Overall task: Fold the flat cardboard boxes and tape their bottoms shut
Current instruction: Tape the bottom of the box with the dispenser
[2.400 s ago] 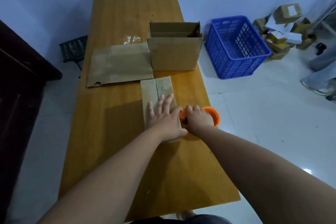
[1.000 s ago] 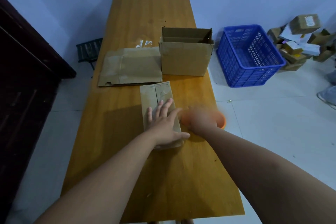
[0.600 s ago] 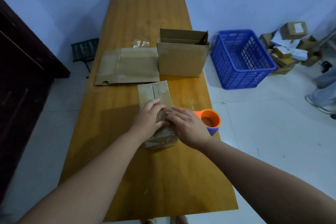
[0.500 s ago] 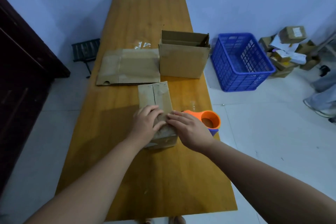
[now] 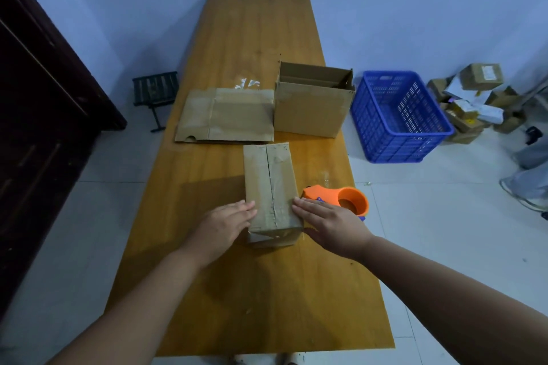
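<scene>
A flat cardboard (image 5: 228, 118) is laid toward the left edge of the desk (image 5: 258, 38), beyond its middle. Nearer, the left hand (image 5: 225, 222) is held flat, fingers straight and together, and its fingertips are set against the left side of the box (image 5: 271, 187) at its near end; nothing is gripped. The box is stood bottom-up between the two hands, nearer the desk's right edge, with shiny tape seen along its centre seam. Beyond it, an open box (image 5: 311, 107) is stood at the right edge. The right hand (image 5: 329, 222) is likewise flattened, fingers straight, against the box's right side. Just behind that hand, an orange dispenser (image 5: 341, 200) is laid at the right edge. On the floor, a blue crate (image 5: 400, 118) and piled parcels (image 5: 474, 98) are seen.
</scene>
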Available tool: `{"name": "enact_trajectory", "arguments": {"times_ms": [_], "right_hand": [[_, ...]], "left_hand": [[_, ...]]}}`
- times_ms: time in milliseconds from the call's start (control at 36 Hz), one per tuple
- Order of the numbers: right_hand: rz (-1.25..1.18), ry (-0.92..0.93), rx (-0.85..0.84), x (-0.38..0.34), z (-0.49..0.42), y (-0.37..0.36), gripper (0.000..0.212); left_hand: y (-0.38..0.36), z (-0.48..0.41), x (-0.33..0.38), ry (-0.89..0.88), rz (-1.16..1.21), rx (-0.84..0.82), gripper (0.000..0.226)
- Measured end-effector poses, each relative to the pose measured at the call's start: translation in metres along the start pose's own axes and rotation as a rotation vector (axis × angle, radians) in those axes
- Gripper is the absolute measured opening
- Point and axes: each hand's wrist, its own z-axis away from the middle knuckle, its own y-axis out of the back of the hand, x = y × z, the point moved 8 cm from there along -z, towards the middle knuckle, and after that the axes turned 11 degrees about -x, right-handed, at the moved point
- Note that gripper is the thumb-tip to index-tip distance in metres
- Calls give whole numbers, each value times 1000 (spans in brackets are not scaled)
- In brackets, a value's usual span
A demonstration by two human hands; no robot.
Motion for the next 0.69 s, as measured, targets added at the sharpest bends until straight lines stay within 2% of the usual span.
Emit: {"name": "enact_trajectory", "arguments": {"times_ms": [222, 444, 694], "right_hand": [[69, 59, -26, 0, 2, -1, 61], [187, 114, -21, -2, 2, 4, 56], [150, 69, 27, 0, 0, -2, 53]], "left_hand": [[2, 6, -1, -39, -172, -59, 60], [2, 8, 3, -39, -168, 25, 56], [-3, 14, 7, -16, -156, 78, 53]]}}
